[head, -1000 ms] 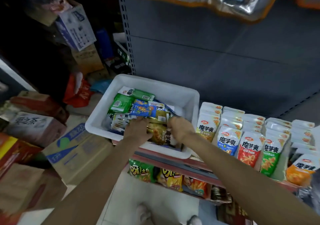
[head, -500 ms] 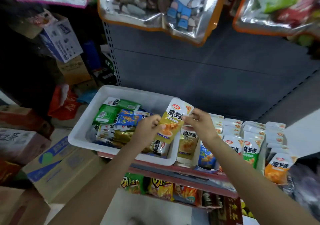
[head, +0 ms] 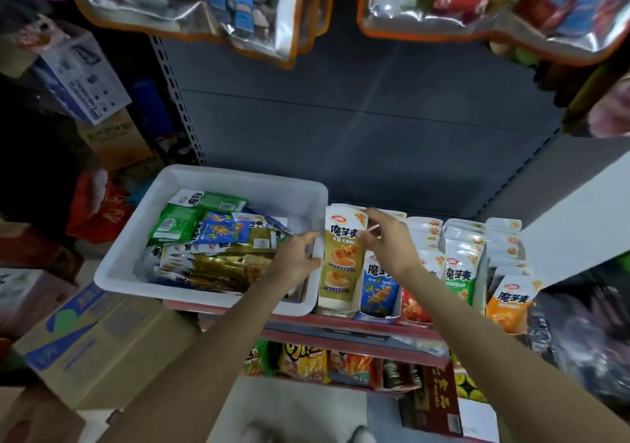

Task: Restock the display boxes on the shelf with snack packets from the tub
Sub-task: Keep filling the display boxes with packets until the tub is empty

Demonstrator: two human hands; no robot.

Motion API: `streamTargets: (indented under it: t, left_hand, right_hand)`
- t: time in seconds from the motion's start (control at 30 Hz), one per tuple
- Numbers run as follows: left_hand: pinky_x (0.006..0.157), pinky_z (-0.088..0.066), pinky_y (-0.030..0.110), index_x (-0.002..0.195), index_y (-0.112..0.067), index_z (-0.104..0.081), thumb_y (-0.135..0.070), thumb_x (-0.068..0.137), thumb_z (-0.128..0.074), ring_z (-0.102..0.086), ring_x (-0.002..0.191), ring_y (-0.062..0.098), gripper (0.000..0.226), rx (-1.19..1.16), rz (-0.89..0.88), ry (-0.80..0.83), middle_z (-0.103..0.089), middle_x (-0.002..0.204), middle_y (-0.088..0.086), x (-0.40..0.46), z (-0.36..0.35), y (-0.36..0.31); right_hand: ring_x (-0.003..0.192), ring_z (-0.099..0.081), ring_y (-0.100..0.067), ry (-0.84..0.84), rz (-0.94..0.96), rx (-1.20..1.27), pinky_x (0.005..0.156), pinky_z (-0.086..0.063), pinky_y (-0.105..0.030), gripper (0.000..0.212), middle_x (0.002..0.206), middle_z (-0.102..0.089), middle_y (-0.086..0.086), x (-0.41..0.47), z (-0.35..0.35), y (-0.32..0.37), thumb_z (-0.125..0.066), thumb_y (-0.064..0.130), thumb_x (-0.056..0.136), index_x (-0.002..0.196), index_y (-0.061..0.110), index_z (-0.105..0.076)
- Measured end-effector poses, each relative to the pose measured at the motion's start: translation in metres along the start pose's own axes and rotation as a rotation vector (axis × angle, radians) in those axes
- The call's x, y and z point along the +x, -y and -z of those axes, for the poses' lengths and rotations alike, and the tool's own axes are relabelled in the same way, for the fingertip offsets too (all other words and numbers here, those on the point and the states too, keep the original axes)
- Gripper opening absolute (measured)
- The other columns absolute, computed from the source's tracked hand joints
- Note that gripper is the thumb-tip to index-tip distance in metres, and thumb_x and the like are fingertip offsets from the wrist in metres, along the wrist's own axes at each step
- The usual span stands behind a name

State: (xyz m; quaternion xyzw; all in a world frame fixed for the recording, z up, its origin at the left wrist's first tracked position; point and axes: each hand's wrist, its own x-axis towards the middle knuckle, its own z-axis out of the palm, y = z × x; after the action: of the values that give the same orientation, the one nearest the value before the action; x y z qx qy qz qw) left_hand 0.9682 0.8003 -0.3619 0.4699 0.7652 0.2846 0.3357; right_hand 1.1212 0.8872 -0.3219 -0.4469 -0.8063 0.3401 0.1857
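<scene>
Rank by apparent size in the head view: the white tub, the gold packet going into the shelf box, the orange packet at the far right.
1. White tub, clearly largest.
2. Gold packet.
3. Orange packet, partly hidden, so only tentatively smaller.

Dim aisle, glare on foil, blurred wide-angle edges

a white plastic tub [head: 136, 255] sits on the shelf's left end, holding a loose heap of green, blue and gold snack packets [head: 218, 248] lying flat. just right of it, a gold packet [head: 341, 258] stands upright at the front of the leftmost display box [head: 335, 308]; blue, red, green and orange rows stand alongside.
</scene>
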Motion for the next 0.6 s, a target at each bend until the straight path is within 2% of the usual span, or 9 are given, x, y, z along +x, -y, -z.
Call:
streamTargets:
  t: [0.07,0.17,0.3,0.47,0.6]
  left_hand:
    - [0.093,-0.042,0.025,0.142,-0.012,-0.041,-0.009,0.085,-0.067,-0.054,0.12,0.022,0.062,-0.05,0.011,-0.011,-0.052,0.137,0.008,0.0,-0.002,0.003]
    - [0.1,-0.045,0.034,0.142,-0.013,-0.04,-0.011,0.086,-0.066,-0.053,0.122,0.021,0.062,-0.095,0.03,-0.017,-0.052,0.137,0.008,-0.002,-0.006,0.007]
    - [0.097,-0.043,0.03,0.143,-0.012,-0.037,-0.009,0.087,-0.064,-0.054,0.12,0.021,0.063,-0.102,0.021,-0.027,-0.05,0.139,0.008,-0.002,-0.007,0.007]
    - [0.094,-0.043,0.027,0.143,-0.013,-0.037,-0.008,0.086,-0.065,-0.054,0.119,0.02,0.064,-0.12,0.022,-0.022,-0.05,0.14,0.007,0.0,-0.006,0.008]
    - [0.094,-0.044,0.028,0.141,-0.013,-0.04,-0.012,0.088,-0.064,-0.054,0.121,0.021,0.058,-0.096,-0.001,-0.012,-0.053,0.135,0.004,-0.005,-0.004,0.009]
  right_hand:
    - [0.089,-0.06,-0.027,0.018,0.02,-0.115,0.074,-0.049,-0.034,0.031,0.102,-0.065,-0.011,0.0,-0.006,-0.002,-0.053,0.001,0.089,0.118,0.013,-0.055]
    - [0.099,-0.054,-0.026,0.067,0.094,-0.266,0.079,-0.043,-0.033,0.043,0.109,-0.06,-0.011,-0.002,-0.014,-0.009,-0.053,-0.003,0.086,0.125,0.015,-0.05]
    - [0.114,-0.047,-0.026,0.066,0.135,-0.43,0.095,-0.042,-0.032,0.035,0.122,-0.056,-0.008,0.005,-0.023,-0.018,-0.058,0.003,0.087,0.12,0.015,-0.061]
    - [0.107,-0.052,-0.03,0.006,0.151,-0.503,0.087,-0.045,-0.038,0.029,0.114,-0.059,-0.008,0.007,-0.033,-0.016,-0.062,0.004,0.084,0.112,0.013,-0.064]
    - [0.104,-0.051,-0.03,-0.085,0.193,-0.462,0.084,-0.046,-0.039,0.033,0.111,-0.057,-0.011,0.0,-0.039,-0.01,-0.067,0.005,0.08,0.112,0.01,-0.062]
